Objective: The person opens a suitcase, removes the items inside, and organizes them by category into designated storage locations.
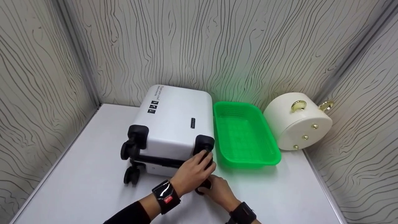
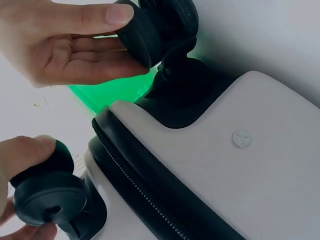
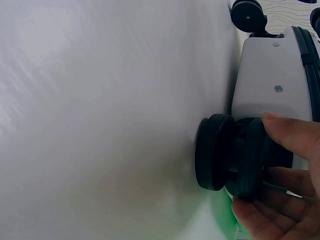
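Note:
A white suitcase [image 1: 174, 121] lies flat on the table, its wheeled end toward me. My left hand [image 1: 192, 174] grips the upper right caster wheel [image 2: 50, 200], thumb on one side and fingertips on the other in the left wrist view. Just below, my right hand [image 1: 220, 190] pinches the lower right caster wheel [image 3: 250, 160], close over the tabletop. A black zipper band [image 2: 145, 195] runs between the two wheels. At the left corners are two more black casters [image 1: 132, 174], untouched.
Right of the suitcase stands a green plastic basket [image 1: 272, 160]. Beyond it a round cream-white case [image 1: 292, 121] with gold fittings lies tipped on its side. Wood-patterned walls [image 1: 186, 40] enclose the white table [image 1: 84, 177] at the back and sides.

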The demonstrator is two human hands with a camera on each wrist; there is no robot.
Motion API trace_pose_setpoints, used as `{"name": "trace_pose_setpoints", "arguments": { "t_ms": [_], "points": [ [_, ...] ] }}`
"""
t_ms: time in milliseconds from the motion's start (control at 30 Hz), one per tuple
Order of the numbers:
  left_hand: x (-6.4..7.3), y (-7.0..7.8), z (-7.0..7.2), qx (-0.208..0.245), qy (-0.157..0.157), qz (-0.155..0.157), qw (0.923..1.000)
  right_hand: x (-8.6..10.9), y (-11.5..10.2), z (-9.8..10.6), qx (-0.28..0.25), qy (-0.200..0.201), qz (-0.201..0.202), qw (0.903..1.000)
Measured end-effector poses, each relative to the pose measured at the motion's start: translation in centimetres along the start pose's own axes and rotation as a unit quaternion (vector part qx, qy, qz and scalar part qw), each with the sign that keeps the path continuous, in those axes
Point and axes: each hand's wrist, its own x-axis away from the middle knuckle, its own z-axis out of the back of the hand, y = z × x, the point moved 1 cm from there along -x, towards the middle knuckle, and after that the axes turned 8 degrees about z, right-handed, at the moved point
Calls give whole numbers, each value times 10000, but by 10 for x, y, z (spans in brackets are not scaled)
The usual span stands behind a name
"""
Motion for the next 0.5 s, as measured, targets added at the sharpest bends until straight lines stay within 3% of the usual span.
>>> {"name": "trace_pose_setpoints", "arguments": {
  "t_ms": [200, 367, 500],
  "points": [
    [-7, -7, 11, 212, 186, 122, 9995, -1, 0, -1, -65, -108, -58, 9999],
    [-16, -20, 29, 439, 630, 325, 9965, -2, -1, 1, -178, -197, -107, 9996],
    [-20, -35, 45, 798, 1049, 582, 9896, -2, -2, 1, -176, -156, -129, 9996]
  ]
}}
